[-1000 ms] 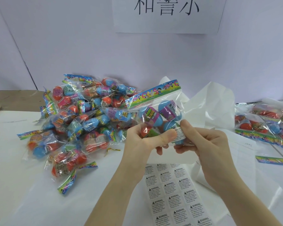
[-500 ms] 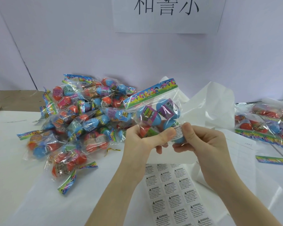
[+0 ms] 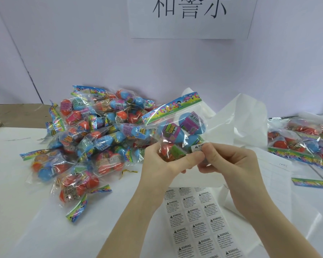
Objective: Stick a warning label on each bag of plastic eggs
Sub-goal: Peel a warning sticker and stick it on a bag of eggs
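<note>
I hold one clear bag of plastic eggs [image 3: 181, 127] up over the table, its coloured header strip tilted up to the right. My left hand [image 3: 164, 162] grips the bag's lower part, thumb across the front. My right hand [image 3: 229, 162] pinches the bag's lower right corner, where a white warning label [image 3: 197, 147] lies on the plastic, partly under my fingertips. Below my hands lies a sheet of warning labels [image 3: 199, 222].
A big heap of egg bags [image 3: 86, 138] fills the table's left half. More egg bags [image 3: 304, 142] lie in a row at the right edge. Crumpled white backing paper [image 3: 244, 116] sits behind my hands. A wall with a printed sign [image 3: 190, 15] stands at the back.
The bag has tilted a little and dropped slightly in my hands. My right fingertips have slid down across the label at the bag's lower right corner, so its printed face shows.
</note>
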Tool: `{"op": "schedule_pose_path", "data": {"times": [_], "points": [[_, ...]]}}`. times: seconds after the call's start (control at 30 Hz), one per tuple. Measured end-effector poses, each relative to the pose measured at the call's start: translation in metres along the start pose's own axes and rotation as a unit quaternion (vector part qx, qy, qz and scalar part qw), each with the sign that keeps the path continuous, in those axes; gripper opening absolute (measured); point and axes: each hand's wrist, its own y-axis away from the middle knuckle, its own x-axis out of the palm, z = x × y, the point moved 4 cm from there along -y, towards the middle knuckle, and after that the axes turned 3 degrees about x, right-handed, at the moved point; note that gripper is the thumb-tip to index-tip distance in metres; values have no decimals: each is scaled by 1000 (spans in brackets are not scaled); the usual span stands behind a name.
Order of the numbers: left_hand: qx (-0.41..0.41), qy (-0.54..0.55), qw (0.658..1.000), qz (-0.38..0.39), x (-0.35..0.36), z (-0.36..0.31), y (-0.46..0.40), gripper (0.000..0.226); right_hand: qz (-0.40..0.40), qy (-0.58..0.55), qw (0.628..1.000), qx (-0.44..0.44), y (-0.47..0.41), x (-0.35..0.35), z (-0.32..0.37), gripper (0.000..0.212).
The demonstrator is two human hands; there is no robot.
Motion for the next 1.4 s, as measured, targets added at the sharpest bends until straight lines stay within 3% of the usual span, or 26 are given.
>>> {"op": "schedule_pose_path", "data": {"times": [0.2, 0.4, 0.5, 0.57, 0.67, 0.77, 0.83, 0.93, 1.0, 1.1, 1.17, 1.23, 1.27, 1.33, 1.4], "points": [[-10, 2, 1000, -18, -1, 3, -1, 18, -15, -4, 1000, 0, 0, -2, -1, 15], [-14, -10, 998, 55, -1, 2, -1, 25, 3, 1, 999, 45, -2, -4, -3, 20], [-30, -34, 996, 76, 1, 4, 1, 38, 18, 2, 998, 55, -4, -3, -3, 12], [-18, -47, 996, 76, 1, 5, 1, 28, 11, 5, 998, 63, -6, -6, -3, 12], [8, -80, 997, 19, -3, 1, -2, 27, 3, 29, 996, 89, -8, -14, -6, 20], [-12, -37, 994, -102, -17, 4, -7, 64, 26, 63, 990, 120, -10, -19, -6, 23], [-15, -4, 984, -179, -27, 3, -10, 56, -4, 35, 994, 104, -12, -23, -3, 21], [-5, -21, 961, -277, -41, 4, -10, 40, -131, -164, 978, -1, -15, -40, 6, 20], [-1, -46, 947, -318, -48, 7, -9, 38, -142, -249, 957, -38, -17, -44, 10, 31], [7, -164, 923, -347, -55, 9, -8, 29, -121, -177, 977, 13, -16, -38, 1, 61], [3, -362, 863, -353, -64, 8, -8, 18, -91, -80, 992, 34, -14, -28, -6, 90], [-36, -518, 785, -338, -74, 10, -7, 27, -52, -35, 998, 25, -12, -22, -8, 78], [-66, -556, 763, -324, -79, 13, -7, 36, -27, -13, 999, 18, -11, -20, -8, 67], [-141, -585, 743, -291, -90, 18, -8, 57, 11, 45, 999, 7, -8, -18, -6, 48], [-217, -572, 750, -252, -99, 23, -9, 80, 27, 94, 995, -1, -6, -15, -5, 32]]}}
